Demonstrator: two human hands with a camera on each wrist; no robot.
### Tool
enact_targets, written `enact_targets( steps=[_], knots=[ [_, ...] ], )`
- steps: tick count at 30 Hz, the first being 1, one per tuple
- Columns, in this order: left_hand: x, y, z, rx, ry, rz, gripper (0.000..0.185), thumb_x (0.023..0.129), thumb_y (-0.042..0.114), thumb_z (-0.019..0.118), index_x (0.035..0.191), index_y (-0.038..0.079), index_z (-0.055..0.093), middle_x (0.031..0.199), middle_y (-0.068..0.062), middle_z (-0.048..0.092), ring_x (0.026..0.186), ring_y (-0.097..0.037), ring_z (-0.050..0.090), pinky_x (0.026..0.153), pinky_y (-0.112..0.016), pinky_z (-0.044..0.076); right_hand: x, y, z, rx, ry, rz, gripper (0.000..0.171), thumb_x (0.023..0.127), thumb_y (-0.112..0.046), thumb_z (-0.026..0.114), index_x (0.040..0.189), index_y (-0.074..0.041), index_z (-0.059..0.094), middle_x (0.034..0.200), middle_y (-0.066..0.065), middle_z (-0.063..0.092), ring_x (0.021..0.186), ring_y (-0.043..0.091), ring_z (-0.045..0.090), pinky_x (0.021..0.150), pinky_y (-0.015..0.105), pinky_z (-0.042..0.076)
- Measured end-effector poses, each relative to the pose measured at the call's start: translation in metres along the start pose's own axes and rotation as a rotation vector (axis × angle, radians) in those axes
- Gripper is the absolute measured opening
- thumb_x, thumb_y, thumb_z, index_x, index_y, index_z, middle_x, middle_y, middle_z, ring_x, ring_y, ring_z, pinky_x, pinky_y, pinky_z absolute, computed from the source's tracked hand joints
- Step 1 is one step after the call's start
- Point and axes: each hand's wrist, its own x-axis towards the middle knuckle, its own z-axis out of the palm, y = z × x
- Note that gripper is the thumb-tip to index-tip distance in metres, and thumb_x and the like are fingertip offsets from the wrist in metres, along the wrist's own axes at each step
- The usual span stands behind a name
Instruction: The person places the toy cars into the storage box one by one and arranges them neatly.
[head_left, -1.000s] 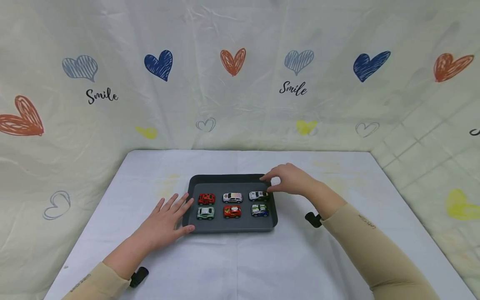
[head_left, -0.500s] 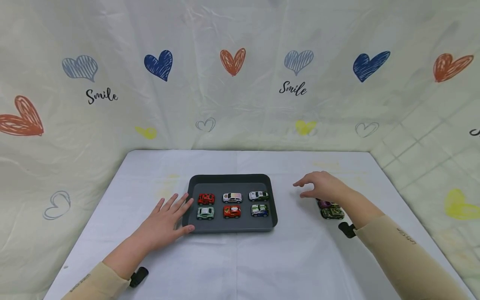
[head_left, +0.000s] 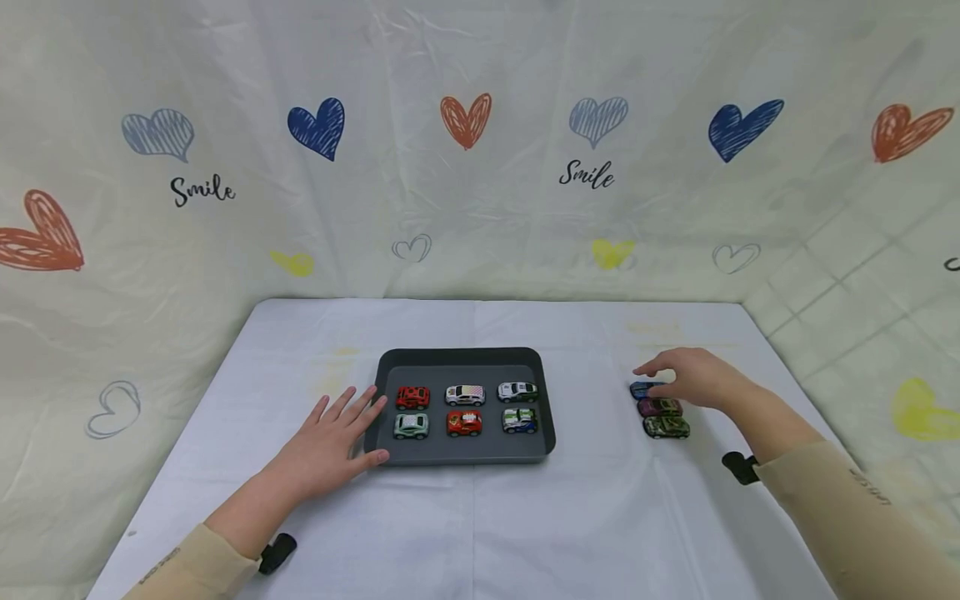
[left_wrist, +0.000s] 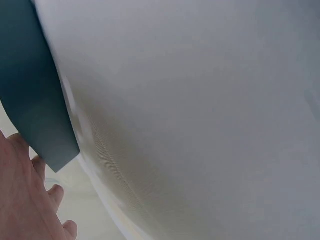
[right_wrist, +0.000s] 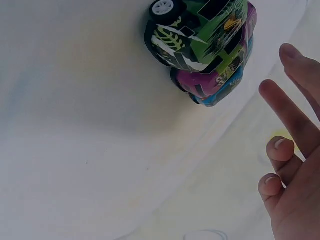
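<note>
A dark grey tray [head_left: 457, 356] sits mid-table with several toy cars in two rows, among them a red one [head_left: 412, 397] and a white one [head_left: 465, 395]. My left hand [head_left: 366, 429] lies flat on the cloth, fingers against the tray's left rim; the left wrist view shows the tray edge [left_wrist: 35, 100] beside that hand [left_wrist: 30, 200]. My right hand [head_left: 651, 379] hovers over a row of three cars on the cloth: blue [head_left: 641, 388], purple [head_left: 658, 407], green [head_left: 666, 427]. In the right wrist view its fingers [right_wrist: 287, 117] are spread and hold nothing, apart from the green car [right_wrist: 200, 35].
A white cloth [head_left: 480, 517] covers the table, which ends at a draped backdrop [head_left: 480, 167] printed with hearts behind and on both sides. Black camera mounts sit at both wrists [head_left: 738, 467].
My right hand left the tray's back right corner and swung right, now above the three cars on the cloth. My left hand and the tray have not moved.
</note>
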Motion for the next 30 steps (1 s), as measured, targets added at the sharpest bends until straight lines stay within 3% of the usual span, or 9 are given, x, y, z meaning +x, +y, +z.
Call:
enact_targets(
  steps=[9, 18, 30],
  knots=[
    [0.0, -0.001, 0.001, -0.003, -0.008, -0.005, 0.085, 0.091, 0.066, 0.054, 0.158, 0.021, 0.029, 0.164, -0.002, 0.021, 0.15, -0.034, 0.016, 0.119, -0.06, 0.01, 0.008, 0.007, -0.001, 0.035, -0.086, 0.051, 0.039, 0.089, -0.022, 0.075, 0.126, -0.012, 0.07, 0.13, 0.019, 0.062, 0.123, 0.047, 0.051, 0.096, 0.061, 0.045],
    [0.0, 0.0, 0.0, 0.002, -0.004, -0.008, 0.085, 0.091, 0.067, 0.054, 0.158, 0.021, 0.029, 0.164, -0.002, 0.022, 0.15, -0.035, 0.017, 0.119, -0.06, 0.011, 0.018, 0.02, 0.001, 0.072, -0.167, 0.058, 0.034, 0.09, -0.016, 0.073, 0.123, -0.009, 0.071, 0.123, 0.02, 0.065, 0.123, 0.051, 0.049, 0.098, 0.064, 0.043],
    [0.0, 0.002, -0.004, -0.007, -0.018, -0.016, 0.085, 0.091, 0.066, 0.055, 0.158, 0.02, 0.029, 0.164, -0.003, 0.022, 0.15, -0.035, 0.016, 0.119, -0.06, 0.01, 0.022, 0.026, 0.006, 0.099, -0.174, 0.073, 0.031, 0.091, -0.016, 0.071, 0.121, -0.011, 0.073, 0.127, 0.022, 0.063, 0.125, 0.051, 0.048, 0.1, 0.065, 0.04]
  ],
)
